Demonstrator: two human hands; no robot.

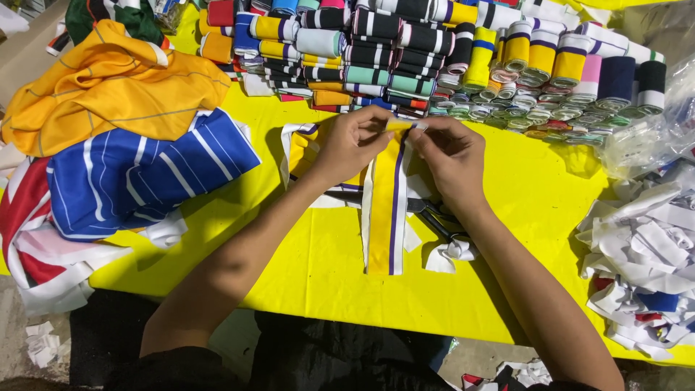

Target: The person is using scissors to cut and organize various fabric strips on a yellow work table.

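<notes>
A person stands at a table (304,253) covered in bright yellow cloth, seen from above, with both bare arms reaching away toward the far side. The left hand (350,145) and the right hand (449,156) meet near the middle of the table, and each pinches the far end of a striped band (385,203) between thumb and fingertips, so both hands are closed in a grasp on it. The band is a long flat strip of knit trim, yellow down the middle with white edges and a thin purple line, and it lies on the cloth running from the hands toward the person. Just under the right wrist lie dark scissors (434,213), partly hidden by the band and the arm, and beside them a small white scrap (452,253). More of the same trim (300,145) lies bunched under the left hand. Along the far edge stand rows of folded trim pieces (405,51) in many colours: yellow, teal, black, white, pink and navy. At the far left lies an orange garment (108,83), and near it a blue one with white stripes (137,177), resting on red and white cloth (32,239). At the right edge sits a heap of white offcuts (644,246), with a clear plastic bag (651,137) beyond it.
</notes>
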